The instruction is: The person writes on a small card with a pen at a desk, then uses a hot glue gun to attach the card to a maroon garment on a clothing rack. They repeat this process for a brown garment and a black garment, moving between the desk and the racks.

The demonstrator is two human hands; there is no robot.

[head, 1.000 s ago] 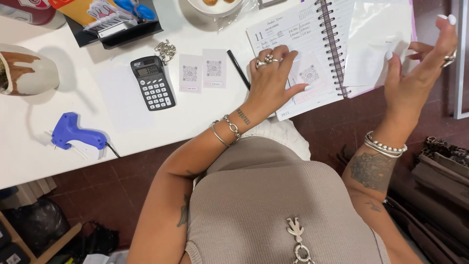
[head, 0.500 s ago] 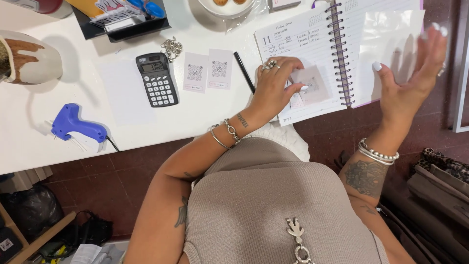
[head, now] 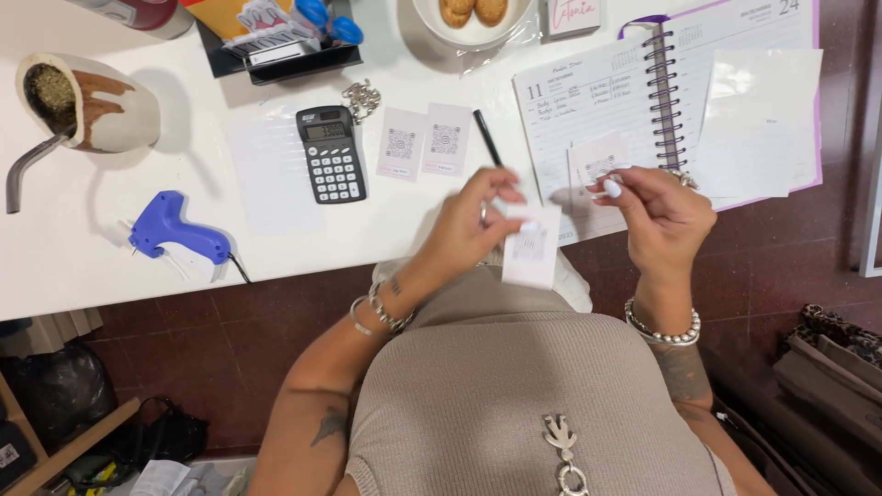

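Holding a small white card point(head: 531, 246) with a square printed code on it, the left hand point(head: 473, 225) pinches the card's upper edge between thumb and fingertips, so that its grip is closed on the card, which hangs just off the near edge of the white surface point(head: 83, 262), above the person's lap. The right hand point(head: 661, 213) sits just beside it, fingers curled with the nails pointing toward the card; motion blur makes it hard to tell, but its grip seems loose and closed on nothing, short of touching the card. Judging by what lies about, the handling of cards looks partly done: two matching cards point(head: 424, 140) lie side by side on the surface, and another card point(head: 595, 161) rests on the left page of the open spiral planner point(head: 675, 64), while the one in hand has not been set down. A black pen point(head: 487, 138) lies between the two cards and the planner. Left of the cards stands a black calculator point(head: 332, 152), with a small metal chain point(head: 361, 98) above it. Farther left are a blue tagging gun point(head: 175, 237) and a gourd cup with a metal straw point(head: 87, 106). A bowl of biscuits point(head: 470, 20) sits at the far edge.
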